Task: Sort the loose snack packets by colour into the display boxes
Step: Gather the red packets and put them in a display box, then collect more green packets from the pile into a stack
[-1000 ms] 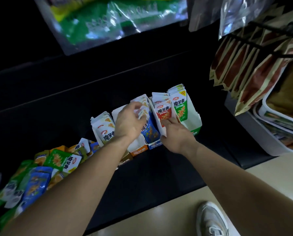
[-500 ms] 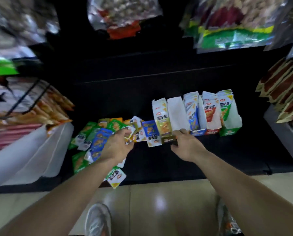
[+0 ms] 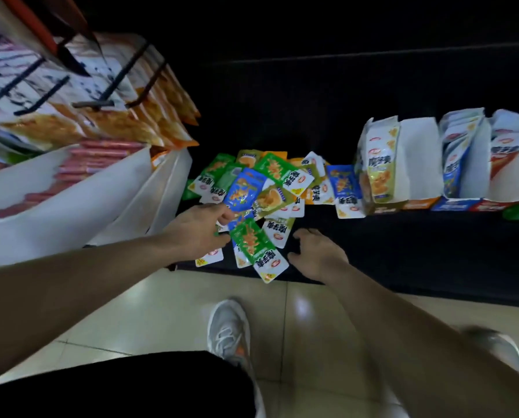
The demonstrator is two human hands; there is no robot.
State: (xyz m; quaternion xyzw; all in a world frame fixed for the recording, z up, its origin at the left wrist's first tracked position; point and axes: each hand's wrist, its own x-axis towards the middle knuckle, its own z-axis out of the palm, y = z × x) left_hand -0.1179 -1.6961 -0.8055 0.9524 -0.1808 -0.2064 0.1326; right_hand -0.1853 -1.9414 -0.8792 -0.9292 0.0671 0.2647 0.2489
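Note:
A pile of loose snack packets (image 3: 264, 182) in green, blue, orange and olive lies on the dark shelf (image 3: 402, 236). At the pile's near edge my left hand (image 3: 196, 233) grips a small bunch of packets (image 3: 252, 245) with a green one on top; they jut out over the shelf's front edge. Just right of that bunch my right hand (image 3: 315, 254) hovers with its fingers spread and holds nothing. To the right stands a row of white display boxes: one with olive packets (image 3: 378, 173), an empty one (image 3: 418, 164), one with blue packets (image 3: 460, 164), one with red packets (image 3: 508, 158).
White bins (image 3: 71, 200) with red sausage sticks stand at the left. Above them flat orange packets hang on black hooks (image 3: 149, 86). A tiled floor (image 3: 312, 327) and my grey shoe (image 3: 229, 330) lie below the shelf edge.
My view has swung left onto the pile. My right hand has left the display boxes and come beside the pile. My left hand has drawn packets to the shelf's front edge.

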